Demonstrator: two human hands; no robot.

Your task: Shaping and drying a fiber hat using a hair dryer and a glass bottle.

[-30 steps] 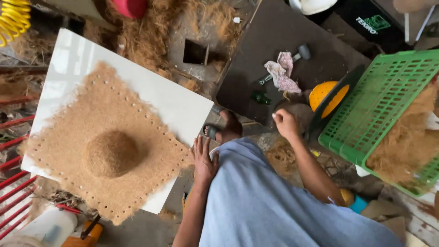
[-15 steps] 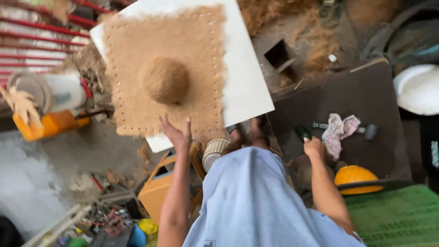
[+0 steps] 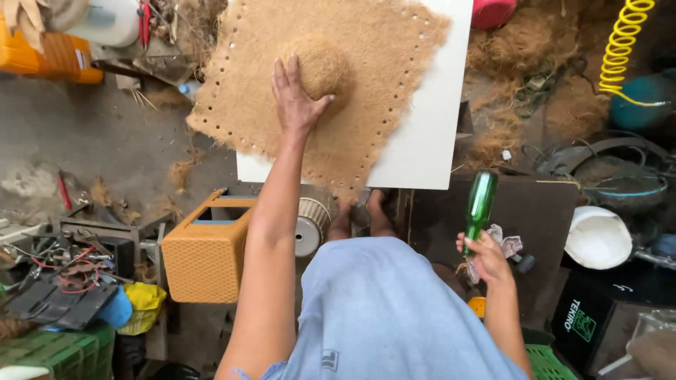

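Pressing down with our left hand [image 3: 296,98], palm flat and fingers spread, we touch the brown coir mat [image 3: 331,84] right beside its raised dome [image 3: 325,65]. The mat lies on a white board [image 3: 429,134], its punched edge overhanging the board's left side. Our right hand [image 3: 484,255] is closed around the lower end of a green glass bottle [image 3: 480,205], held upright over a dark tabletop [image 3: 542,211]. An orange woven stool [image 3: 204,253] stands below the board.
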